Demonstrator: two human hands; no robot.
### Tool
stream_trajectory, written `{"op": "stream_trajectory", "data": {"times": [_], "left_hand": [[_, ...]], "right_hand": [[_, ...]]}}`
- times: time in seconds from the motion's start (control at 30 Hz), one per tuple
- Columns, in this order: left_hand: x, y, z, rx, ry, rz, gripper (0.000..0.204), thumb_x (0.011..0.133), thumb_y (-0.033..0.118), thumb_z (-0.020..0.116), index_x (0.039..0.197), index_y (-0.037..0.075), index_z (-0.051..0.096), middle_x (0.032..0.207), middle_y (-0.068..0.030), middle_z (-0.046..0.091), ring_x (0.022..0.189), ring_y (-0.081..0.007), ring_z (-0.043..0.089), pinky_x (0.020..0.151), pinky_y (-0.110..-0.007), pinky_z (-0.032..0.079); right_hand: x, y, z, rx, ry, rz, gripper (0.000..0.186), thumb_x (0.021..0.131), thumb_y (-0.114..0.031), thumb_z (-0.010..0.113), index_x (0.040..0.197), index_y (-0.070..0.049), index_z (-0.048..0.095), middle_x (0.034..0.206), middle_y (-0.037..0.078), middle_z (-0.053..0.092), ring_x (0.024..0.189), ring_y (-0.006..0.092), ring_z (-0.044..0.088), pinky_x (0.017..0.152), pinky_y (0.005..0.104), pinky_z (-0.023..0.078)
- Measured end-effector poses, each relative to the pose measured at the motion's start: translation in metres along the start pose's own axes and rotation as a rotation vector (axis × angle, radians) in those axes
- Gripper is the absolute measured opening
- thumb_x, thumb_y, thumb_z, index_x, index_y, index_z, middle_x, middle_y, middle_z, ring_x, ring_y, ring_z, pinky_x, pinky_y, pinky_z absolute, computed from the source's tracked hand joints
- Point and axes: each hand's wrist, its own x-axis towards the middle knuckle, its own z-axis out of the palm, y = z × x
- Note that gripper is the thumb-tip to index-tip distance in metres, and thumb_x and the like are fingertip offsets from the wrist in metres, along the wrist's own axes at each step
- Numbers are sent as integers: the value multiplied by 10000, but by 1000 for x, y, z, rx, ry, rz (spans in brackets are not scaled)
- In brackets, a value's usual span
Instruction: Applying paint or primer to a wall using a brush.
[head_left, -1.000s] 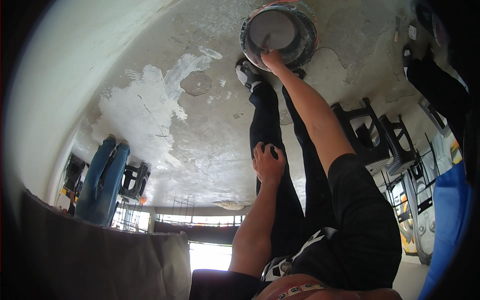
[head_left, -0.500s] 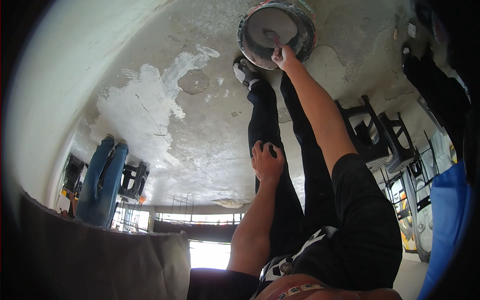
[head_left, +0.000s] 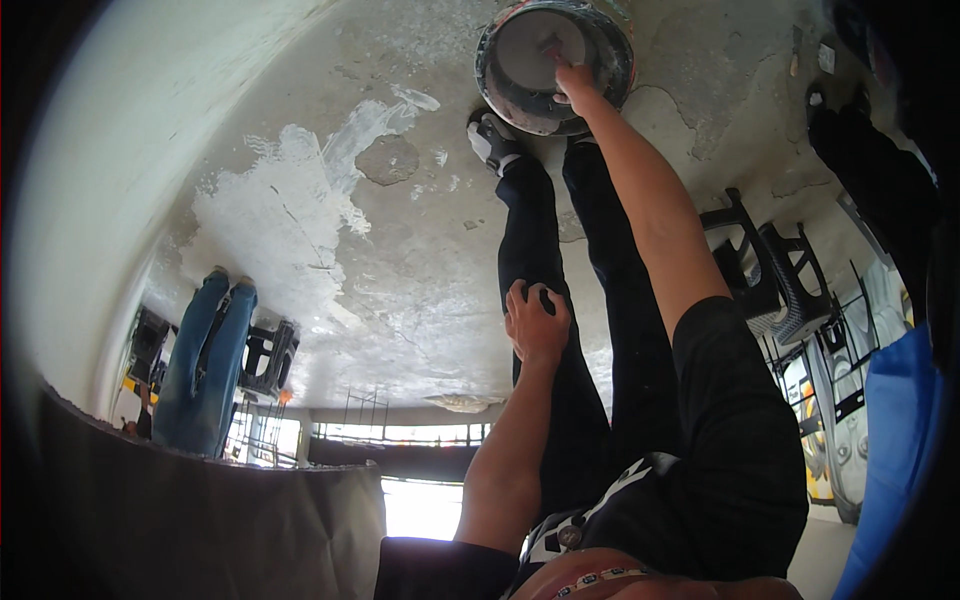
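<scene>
A round dark bucket (head_left: pixel 618 92) with a smeared rim stands on the floor just beyond my feet. Grey paint-like liquid (head_left: pixel 515 62) fills part of it. My right hand (head_left: pixel 575 82) reaches over the bucket, its fingers closed round the reddish handle of what looks like a paintbrush (head_left: pixel 550 44). The brush's head is at the liquid; how deep it dips, I cannot tell. My left hand (head_left: pixel 538 322) rests on my left leg (head_left: pixel 527 230) near the knee, fingers apart and curved over the black trousers, holding nothing.
Bare concrete floor (head_left: pixel 430 250) has pale smears and chipped patches. Black plastic stools (head_left: pixel 795 290) stand at the right, near another person's dark-clad legs (head_left: pixel 870 160). A person in blue jeans (head_left: pixel 205 350) is at the left, by a pale wall (head_left: pixel 130 180).
My right hand has moved slightly farther over the bucket, and the brush head has shifted toward the far side of the liquid. My left hand stays on my leg.
</scene>
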Motion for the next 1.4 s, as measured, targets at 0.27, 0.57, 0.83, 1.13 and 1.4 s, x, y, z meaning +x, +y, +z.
{"op": "stream_trajectory", "data": {"times": [0.27, 0.57, 0.83, 1.13, 1.4], "left_hand": [[0, -9, -6, 29, -43, -47, 321, 923, 312, 579, 1136, 97, 683, 1379, -142, 511, 1297, -343, 500, 1042, -480, 435], [3, 4, -9, 12, -22, -2, 292, 909, 279, 587, 1091, 72, 683, 1341, -164, 534, 1281, -347, 503, 1003, -487, 449], [7, -3, -19, 43, -45, -25, 322, 922, 316, 580, 1130, 96, 687, 1366, -149, 522, 1285, -347, 511, 1036, -480, 442], [7, 3, -14, 4, -38, 5, 308, 925, 319, 585, 1100, 90, 694, 1353, -155, 531, 1289, -345, 503, 1031, -486, 439], [6, -8, -16, -15, -41, -23, 320, 942, 342, 580, 1120, 101, 693, 1371, -151, 523, 1301, -351, 495, 1054, -480, 434]], "right_hand": [[-15, 31, 25, -522, -99, -122, 490, 954, -354, 575, 1222, 54, 613, 1097, 255, 698, 977, 372, 717, 668, 415, 620], [-7, 53, 0, -586, -196, -272, 436, 955, -370, 586, 1171, 0, 667, 868, 158, 697, 661, 276, 683, 542, 404, 542], [-54, -8, -43, -657, -468, -65, 368, 999, -422, 572, 1176, -128, 702, 627, -66, 459, 495, 71, 412, 454, 275, 385], [-11, 12, -39, -355, -25, -115, 462, 998, -439, 521, 1253, -72, 638, 857, 21, 627, 746, 148, 625, 536, 402, 560], [-31, 27, 27, -880, -126, -336, 471, 964, -367, 585, 1169, 56, 609, 1061, 301, 689, 1052, 405, 680, 819, 477, 580]]}}
